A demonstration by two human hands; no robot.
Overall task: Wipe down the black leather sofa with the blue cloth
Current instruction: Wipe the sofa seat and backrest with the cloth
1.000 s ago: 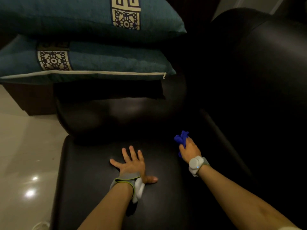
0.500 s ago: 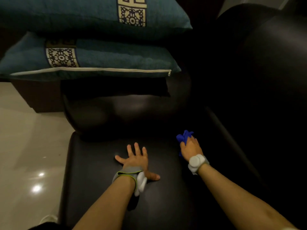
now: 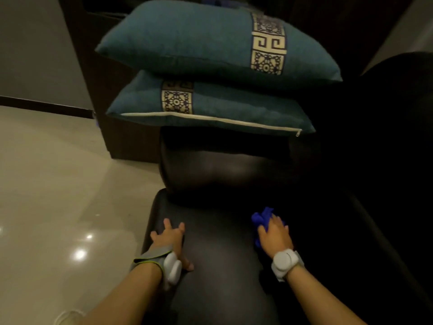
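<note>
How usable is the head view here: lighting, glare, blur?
Head view: dim overall; the sofa right of the right hand sinks into black. The floor shows glare spots. The pillows look slightly soft, wide-angle stretched. The blue cloth reads clearly.

We noted the sofa [image 3: 218,266] as black leather, smooth, with a dull sheen where light caught the seat and the rounded armrest [image 3: 225,170]. The blue cloth [image 3: 261,219] looked soft and matt, crumpled into folds under the right hand [image 3: 275,235]. Two teal cushions [image 3: 199,45] showed a coarse woven fabric, matt, each with a cream and dark patterned band; the lower cushion [image 3: 234,109] had a pale zip along its edge. The floor [image 3: 58,184] was glossy tile, mirroring ceiling lights as bright spots. Both wrists carried smooth white plastic units [image 3: 284,261]; the left one [image 3: 172,268] sat on a grey fabric strap. The wall [image 3: 30,48] read matt.
</note>
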